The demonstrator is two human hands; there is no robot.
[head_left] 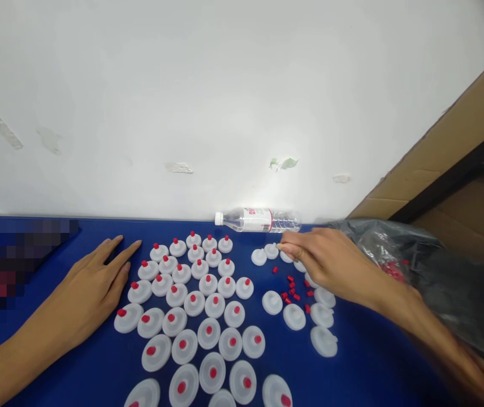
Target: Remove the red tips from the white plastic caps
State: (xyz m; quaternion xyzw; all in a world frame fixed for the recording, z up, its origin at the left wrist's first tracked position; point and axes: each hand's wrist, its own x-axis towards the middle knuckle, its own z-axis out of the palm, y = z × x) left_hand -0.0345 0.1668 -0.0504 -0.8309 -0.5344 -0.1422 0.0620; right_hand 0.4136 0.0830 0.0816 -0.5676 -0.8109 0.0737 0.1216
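Observation:
My left hand point(93, 285) lies flat on the blue table point(361, 362), fingers stretched out, just left of several white discs with red caps point(195, 305) set in rows. My right hand point(331, 263) reaches left over a group of plain white discs point(295, 316), its fingertips pinched together at a white disc point(271, 250) near the back. Whether it grips that disc I cannot make out. Loose small red caps point(293, 291) lie scattered below this hand.
A clear plastic bottle point(259, 220) lies on its side against the white wall. A black plastic bag point(437, 271) holding red pieces sits at the right, with cardboard boxes point(458, 158) behind it. A blurred patch covers the far left.

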